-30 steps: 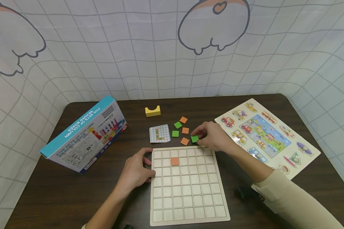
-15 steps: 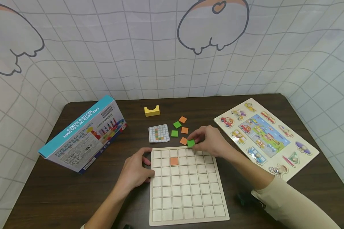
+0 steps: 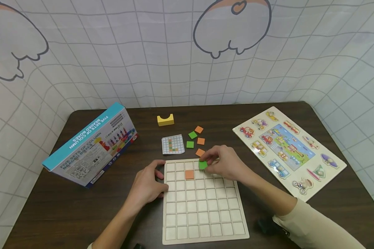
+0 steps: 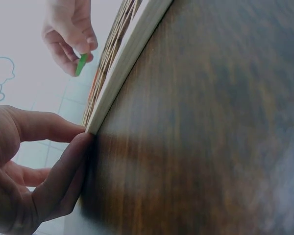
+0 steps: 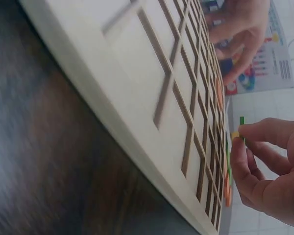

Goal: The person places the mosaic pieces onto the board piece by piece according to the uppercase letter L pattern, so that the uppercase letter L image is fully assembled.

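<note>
A pale wooden grid board (image 3: 205,240) lies flat on the dark table, with one orange square tile (image 3: 189,175) in a cell of its second row. My left hand (image 3: 147,185) holds the board's left edge; in the left wrist view its thumb and a bent finger meet at that edge. Between thumb and fingertips, my right hand (image 3: 225,164) pinches a green square tile (image 3: 203,165) just above the board's top row. The right wrist view shows this tile edge-on, raised over the cells. The right hand covers the board's upper right cells in the head view.
Several loose orange and green tiles (image 3: 190,144) lie behind the board, beside a small printed pattern card (image 3: 173,144). Farther back stands a yellow arched block (image 3: 165,120). A box (image 3: 93,148) stands at left; a picture puzzle board (image 3: 327,180) lies at right.
My right hand has carried the green tile left and toward me, from beyond the board's back edge to over its top row. The left hand has stayed at the board's edge.
</note>
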